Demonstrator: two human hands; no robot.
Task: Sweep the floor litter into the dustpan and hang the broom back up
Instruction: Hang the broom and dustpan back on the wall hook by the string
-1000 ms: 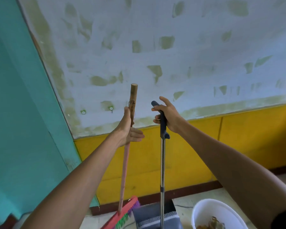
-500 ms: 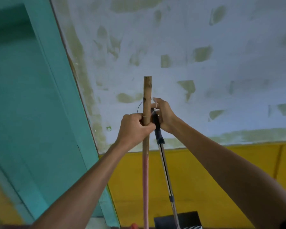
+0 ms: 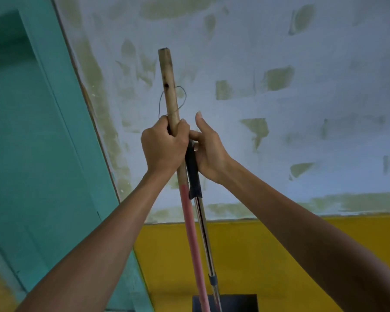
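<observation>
My left hand [image 3: 163,147] is closed around the broom handle [image 3: 169,86], a bare wooden stick that turns pink lower down. A thin dark wire loop [image 3: 182,95] hangs from a hole near the stick's top. Pressed against it on the right is the dustpan handle [image 3: 193,170], with a dark grip over a chrome shaft. My right hand [image 3: 208,152] holds that grip, thumb raised and a finger touching my left hand. The dark dustpan pan [image 3: 234,302] shows at the bottom edge. The broom head is out of view.
A patchy white wall [image 3: 279,109] with a yellow lower band [image 3: 257,255] stands straight ahead. A teal door and frame [image 3: 43,154] fill the left side. No wall hook shows in this frame.
Both handles have been brought together and raised closer to the camera. The view has tilted upward, so the floor, white bucket and broom head have dropped out of sight.
</observation>
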